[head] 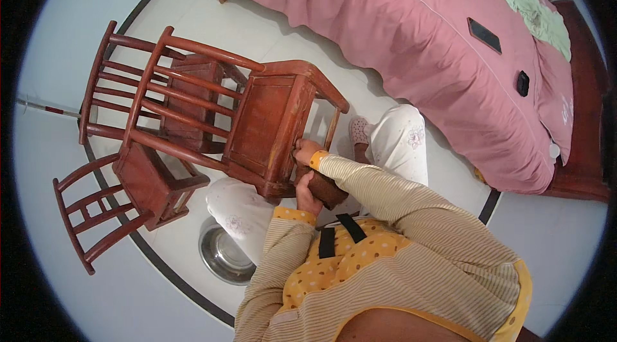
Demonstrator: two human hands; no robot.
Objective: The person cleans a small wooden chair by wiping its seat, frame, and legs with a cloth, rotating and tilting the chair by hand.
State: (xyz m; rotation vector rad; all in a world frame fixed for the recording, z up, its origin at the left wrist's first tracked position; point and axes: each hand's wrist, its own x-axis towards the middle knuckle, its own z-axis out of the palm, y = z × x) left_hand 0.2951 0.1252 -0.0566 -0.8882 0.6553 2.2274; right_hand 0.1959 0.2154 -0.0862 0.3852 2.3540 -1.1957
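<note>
A red-brown wooden chair stands right before me, its slatted back to the left and one edge of its seat close to my knees. A brown cloth hangs at that near edge. My left hand grips the cloth, thumb uppermost. Against the side of the seat, my right hand is curled on the upper end of the cloth; its fingertips are partly hidden. Which sleeve belongs to which side is judged from the crossing forearms.
Behind the chair is another wooden chair, and a smaller one stands lower left. A metal basin rests on the floor beside my leg. A bed with a pink cover holds a phone and a small black object.
</note>
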